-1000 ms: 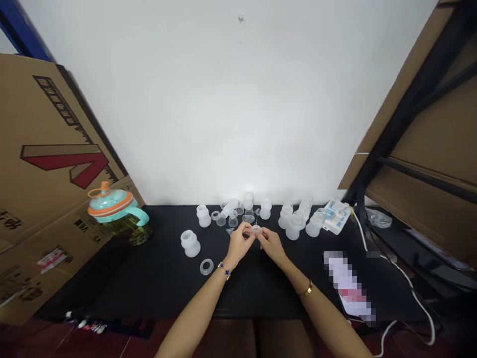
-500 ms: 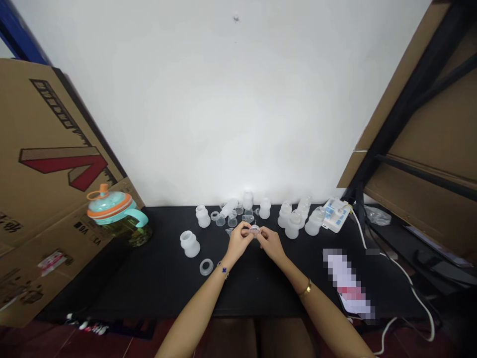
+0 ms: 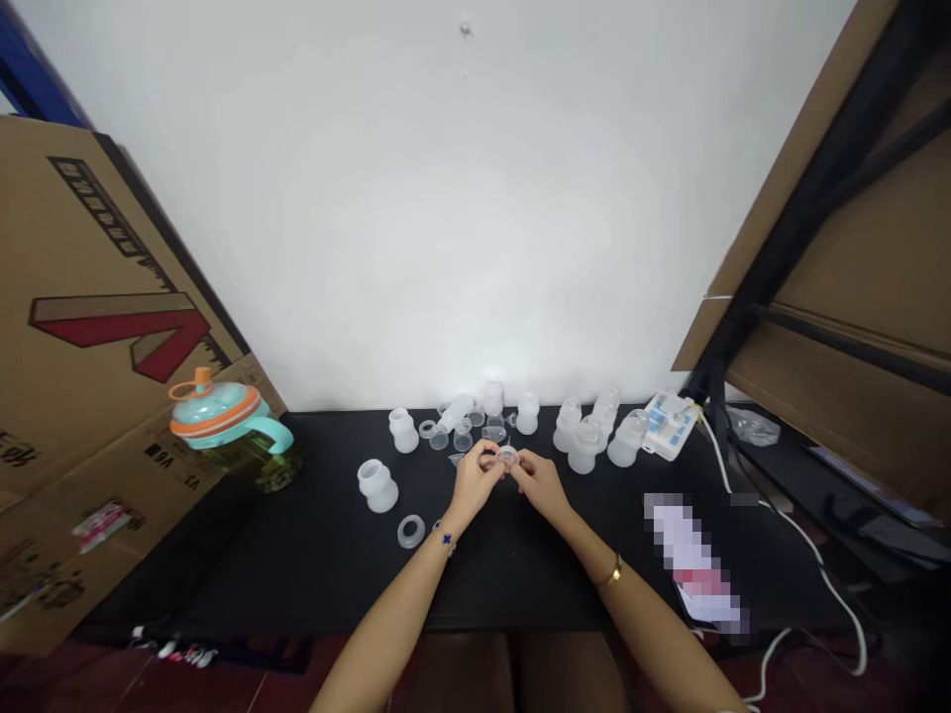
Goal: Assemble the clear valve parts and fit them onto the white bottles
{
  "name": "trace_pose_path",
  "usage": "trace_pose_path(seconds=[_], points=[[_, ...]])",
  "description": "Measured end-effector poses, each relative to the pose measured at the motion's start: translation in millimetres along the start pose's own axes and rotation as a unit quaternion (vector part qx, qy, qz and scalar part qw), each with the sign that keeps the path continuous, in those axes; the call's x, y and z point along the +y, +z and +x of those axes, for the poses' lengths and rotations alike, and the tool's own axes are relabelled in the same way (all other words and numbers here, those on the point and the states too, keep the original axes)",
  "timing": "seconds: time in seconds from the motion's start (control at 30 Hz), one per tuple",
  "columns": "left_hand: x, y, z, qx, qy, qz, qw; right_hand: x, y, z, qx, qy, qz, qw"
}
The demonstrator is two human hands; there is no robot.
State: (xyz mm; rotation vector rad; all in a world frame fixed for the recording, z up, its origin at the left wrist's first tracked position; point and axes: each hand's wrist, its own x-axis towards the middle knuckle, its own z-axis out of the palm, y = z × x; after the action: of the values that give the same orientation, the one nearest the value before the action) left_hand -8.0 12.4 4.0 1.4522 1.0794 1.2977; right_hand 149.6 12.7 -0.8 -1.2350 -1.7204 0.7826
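Between both hands is a small translucent bottle collar (image 3: 507, 456), with a thin clear tip standing above it; a nipple fitted in it cannot be made out for sure. My left hand (image 3: 474, 483) pinches its left side with thumb and fingertips. On its right side, my right hand (image 3: 542, 485) grips the same collar. Left of my hands an uncapped frosted bottle (image 3: 378, 486) stands upright, and a loose collar ring (image 3: 411, 532) lies flat near my left wrist. Just beyond my fingers are several clear domed caps (image 3: 463, 436) and another open bottle (image 3: 403, 431).
Several bottles with clear domed tops (image 3: 586, 446) stand to the right, beside a white power strip (image 3: 670, 426) with a white cable. A blurred phone (image 3: 694, 564) lies at the front right. A large jug (image 3: 238, 436) stands left, against a cardboard box (image 3: 96, 347).
The view has shifted very slightly. Both hands stay on the collar in nearly the same place, and nothing on the table has moved.
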Motion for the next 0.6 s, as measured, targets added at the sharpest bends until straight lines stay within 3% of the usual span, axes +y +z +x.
trace_pose_path(seconds=[0.6], points=[[9.3,0.4,-3.3,0.027,0.001,0.017,0.999,0.2,-0.2,-1.8,-0.005,-0.017,-0.004,1.000]])
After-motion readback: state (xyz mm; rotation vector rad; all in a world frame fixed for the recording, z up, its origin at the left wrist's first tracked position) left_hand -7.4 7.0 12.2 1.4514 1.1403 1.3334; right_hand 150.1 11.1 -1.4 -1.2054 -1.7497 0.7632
